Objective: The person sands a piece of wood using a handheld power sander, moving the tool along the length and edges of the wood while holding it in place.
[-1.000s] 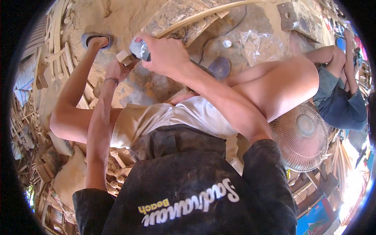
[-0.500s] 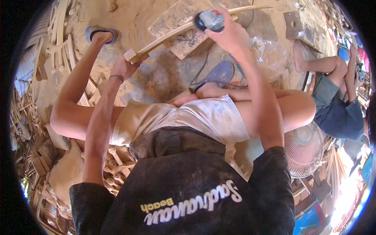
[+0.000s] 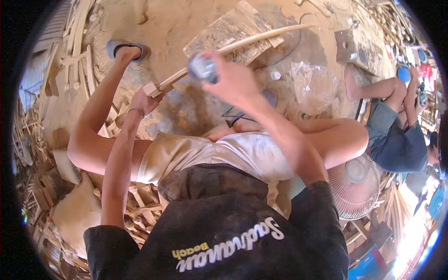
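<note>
My left hand point(image 3: 143, 101) is closed round the near-left end of a long, curved strip of pale wood point(image 3: 266, 36), where a squared block sticks out. The strip slants up to the far right and thins toward its tip. My right hand point(image 3: 233, 81) grips an angle grinder point(image 3: 203, 67) with a grey body and a dark round head, smeared by motion. The grinder is over the strip's left half, a short way from my left hand; whether its disc touches the wood cannot be made out.
A rough wooden board point(image 3: 224, 32) lies on the dusty ground under the strip. Clear plastic point(image 3: 315, 86) is crumpled at the right, near a dark cord. Another person point(image 3: 396, 135) sits far right, beside a fan point(image 3: 355, 186). Wooden pieces point(image 3: 77, 70) are heaped along the left.
My right hand has swept the grinder leftward and nearer along the strip, toward my left hand. The left hand keeps its hold; the whole view has shifted slightly.
</note>
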### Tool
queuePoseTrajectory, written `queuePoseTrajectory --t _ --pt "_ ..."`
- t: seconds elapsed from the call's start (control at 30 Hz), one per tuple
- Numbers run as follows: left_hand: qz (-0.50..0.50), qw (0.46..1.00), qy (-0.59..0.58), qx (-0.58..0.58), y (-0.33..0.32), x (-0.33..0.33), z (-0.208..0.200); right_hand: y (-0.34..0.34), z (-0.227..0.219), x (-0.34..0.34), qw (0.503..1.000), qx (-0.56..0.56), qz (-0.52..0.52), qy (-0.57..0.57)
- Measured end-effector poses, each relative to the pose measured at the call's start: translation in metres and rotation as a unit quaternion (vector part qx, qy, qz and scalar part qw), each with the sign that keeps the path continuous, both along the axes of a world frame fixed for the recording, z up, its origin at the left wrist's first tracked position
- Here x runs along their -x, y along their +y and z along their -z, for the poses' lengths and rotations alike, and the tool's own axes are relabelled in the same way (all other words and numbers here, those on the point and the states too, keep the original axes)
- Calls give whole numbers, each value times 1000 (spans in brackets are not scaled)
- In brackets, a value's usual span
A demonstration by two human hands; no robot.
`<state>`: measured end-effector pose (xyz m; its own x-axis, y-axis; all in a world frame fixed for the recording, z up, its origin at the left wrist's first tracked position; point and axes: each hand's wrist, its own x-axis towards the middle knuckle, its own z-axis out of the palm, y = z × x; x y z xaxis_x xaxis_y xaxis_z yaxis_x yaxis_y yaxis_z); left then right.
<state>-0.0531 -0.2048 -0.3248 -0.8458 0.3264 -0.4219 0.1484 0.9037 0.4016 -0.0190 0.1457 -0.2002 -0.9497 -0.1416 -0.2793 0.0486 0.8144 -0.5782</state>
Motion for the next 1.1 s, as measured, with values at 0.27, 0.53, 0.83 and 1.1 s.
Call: queuePoseTrajectory --t 0.27,0.53,0.83,1.1 --pt "-1 1000 -22 -19 -13 -15 1 -12 -6 3 1000 13 -18 -17" --pt "-27 998 -53 -6 -10 -15 7 82 12 20 991 -110 80 15" --pt "-94 978 -91 -162 -44 -23 29 167 33 52 977 -110 167 80" --pt "23 997 -60 37 -21 1 16 274 77 70 953 -2 255 162"
